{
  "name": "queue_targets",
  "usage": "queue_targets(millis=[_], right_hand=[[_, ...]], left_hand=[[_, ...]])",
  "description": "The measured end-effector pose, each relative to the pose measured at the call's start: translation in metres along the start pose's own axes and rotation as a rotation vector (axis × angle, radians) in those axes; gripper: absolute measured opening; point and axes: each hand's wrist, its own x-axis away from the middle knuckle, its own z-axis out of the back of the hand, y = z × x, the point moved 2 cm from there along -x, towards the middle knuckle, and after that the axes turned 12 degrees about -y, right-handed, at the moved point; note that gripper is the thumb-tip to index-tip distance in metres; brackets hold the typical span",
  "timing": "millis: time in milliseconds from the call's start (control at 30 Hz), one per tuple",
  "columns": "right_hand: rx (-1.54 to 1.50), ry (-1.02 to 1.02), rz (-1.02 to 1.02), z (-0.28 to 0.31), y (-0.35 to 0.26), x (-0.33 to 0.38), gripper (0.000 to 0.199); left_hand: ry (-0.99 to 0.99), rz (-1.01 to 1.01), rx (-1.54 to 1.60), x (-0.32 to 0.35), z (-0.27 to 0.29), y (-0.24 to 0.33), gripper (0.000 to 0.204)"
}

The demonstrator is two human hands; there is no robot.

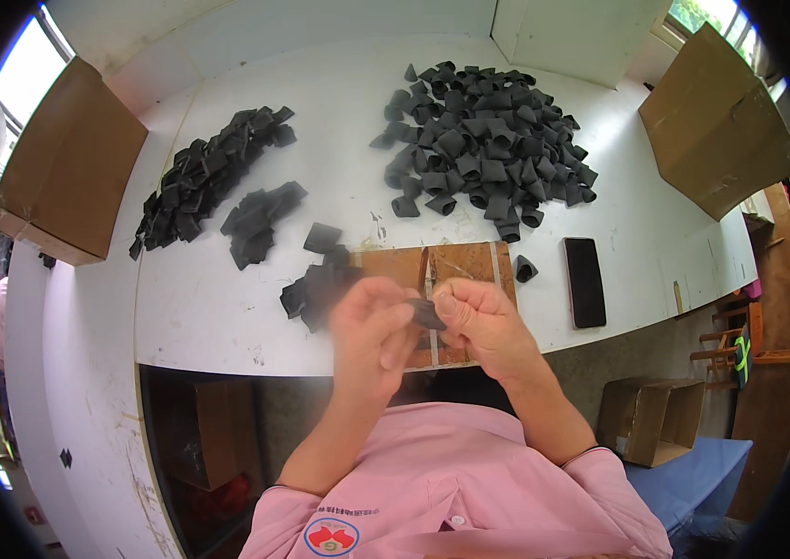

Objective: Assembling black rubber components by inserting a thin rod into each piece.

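Both hands, left (371,321) and right (480,321), pinch one black piece (428,314) between their fingertips (above the wooden board (455,265)).

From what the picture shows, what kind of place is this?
Probably a small workshop for hand piecework. Both hands, left and right, pinch one small black folded piece over a white worktable with heaps of similar black folded pieces, flanked by brown cardboard boxes.

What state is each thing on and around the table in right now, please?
Black piece: pinched between both hands.
Left hand: fingers closed on the piece.
Right hand: fingers closed on the piece.
Right pile: loose, curled pieces.
Left pile: flat pieces, heaped.
Phone: flat, screen dark.
Floor box: open.
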Motion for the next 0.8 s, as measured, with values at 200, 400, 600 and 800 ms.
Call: queue_targets(millis=[200, 400, 600, 800], right_hand=[[0.101, -0.117, 0.070, -0.002, -0.053, -0.034, 0.028], [-0.012, -0.082, 0.051, 0.016, -0.019, -0.039, 0.020], [0.814, 0.397, 0.418, 0.010, -0.037, -0.022, 0.018], [1.204, 0.323, 0.623, -0.014, -0.044, -0.011, 0.035]], left_hand=[[-0.190, 0.183, 0.679, -0.021, -0.025, 0.024, 0.025], [0.150, 0.072, -0.149, -0.020, -0.008, 0.010, 0.016], [-0.017, -0.612, -1.513, -0.032, -0.030, 0.033, 0.026], [-0.227, -0.422, -1.450, -0.035, -0.024, 0.032, 0.010]])
